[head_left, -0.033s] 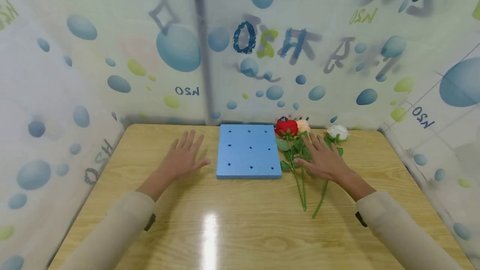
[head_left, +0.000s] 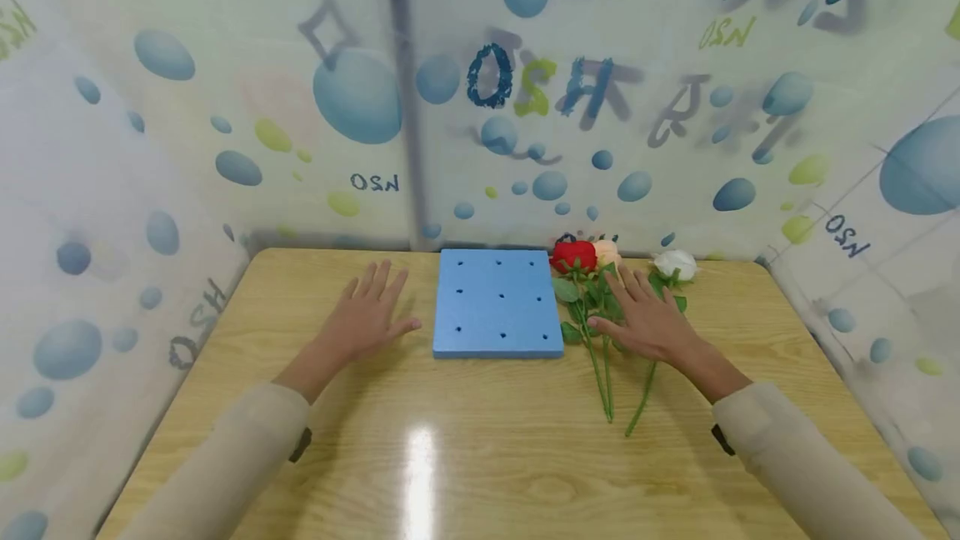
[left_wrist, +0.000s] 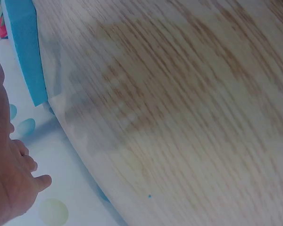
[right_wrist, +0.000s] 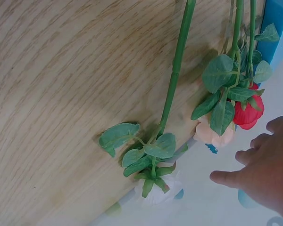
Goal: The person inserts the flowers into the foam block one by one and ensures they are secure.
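A blue foam board (head_left: 480,315) with several small holes lies flat at the back middle of the table. My left hand (head_left: 363,323) is spread to the left of the board, apart from it, holding nothing. To the right of the board, my right hand (head_left: 648,319) hovers with spread fingers over three artificial roses. The red rose (head_left: 574,256) and the peach rose (head_left: 607,252) lie close together beside the board. Farther right is the white rose (head_left: 675,264). In the right wrist view, a gap shows between my hand and the white rose's green stem (right_wrist: 174,75).
The wooden table (head_left: 495,457) ends at the back against a printed curtain (head_left: 300,190) with blue and green spots. Similar curtain panels stand at the left and right sides. A bright light reflection lies on the table's front part.
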`<state>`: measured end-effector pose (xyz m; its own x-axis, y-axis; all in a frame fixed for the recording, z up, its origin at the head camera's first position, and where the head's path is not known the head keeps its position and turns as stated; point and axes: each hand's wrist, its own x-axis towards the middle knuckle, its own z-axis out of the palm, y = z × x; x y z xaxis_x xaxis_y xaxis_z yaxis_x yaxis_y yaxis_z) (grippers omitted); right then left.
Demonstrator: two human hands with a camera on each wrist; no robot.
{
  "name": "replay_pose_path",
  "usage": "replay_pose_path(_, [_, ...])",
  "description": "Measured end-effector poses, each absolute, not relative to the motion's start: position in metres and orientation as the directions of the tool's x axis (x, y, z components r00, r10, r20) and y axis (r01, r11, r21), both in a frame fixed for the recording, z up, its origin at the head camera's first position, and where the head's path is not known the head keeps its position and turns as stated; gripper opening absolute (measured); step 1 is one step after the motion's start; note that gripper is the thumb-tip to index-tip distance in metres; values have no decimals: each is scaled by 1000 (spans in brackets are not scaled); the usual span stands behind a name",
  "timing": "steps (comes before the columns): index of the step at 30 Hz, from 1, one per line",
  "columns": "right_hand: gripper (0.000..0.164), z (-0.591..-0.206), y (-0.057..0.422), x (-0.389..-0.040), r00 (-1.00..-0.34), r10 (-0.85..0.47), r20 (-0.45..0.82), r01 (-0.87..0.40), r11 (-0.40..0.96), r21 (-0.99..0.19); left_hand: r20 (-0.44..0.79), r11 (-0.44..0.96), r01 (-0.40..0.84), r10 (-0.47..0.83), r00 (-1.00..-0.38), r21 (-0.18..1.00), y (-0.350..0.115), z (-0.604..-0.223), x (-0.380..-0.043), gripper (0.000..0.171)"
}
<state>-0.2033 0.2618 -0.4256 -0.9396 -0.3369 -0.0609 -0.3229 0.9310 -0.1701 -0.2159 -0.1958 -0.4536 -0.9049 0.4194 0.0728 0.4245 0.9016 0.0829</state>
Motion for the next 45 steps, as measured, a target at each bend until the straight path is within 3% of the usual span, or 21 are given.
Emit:
replay_pose_path(26, [87, -412, 259, -210, -940, -335, -61, -316, 926, -206, 21, 910, 395, 395, -918, 128, -187, -442, -217, 85])
replay_pose_path(36, [89, -410, 280, -234, -958, -250, -142, -201, 935, -291, -44, 867, 263, 310, -950, 424, -174, -437, -233, 97])
replay_pose_path(45, [87, -407, 312, -241, -961, -203, -186, -101, 888, -449, -72, 821, 155, 232, -970, 550, -163, -434, -242, 83])
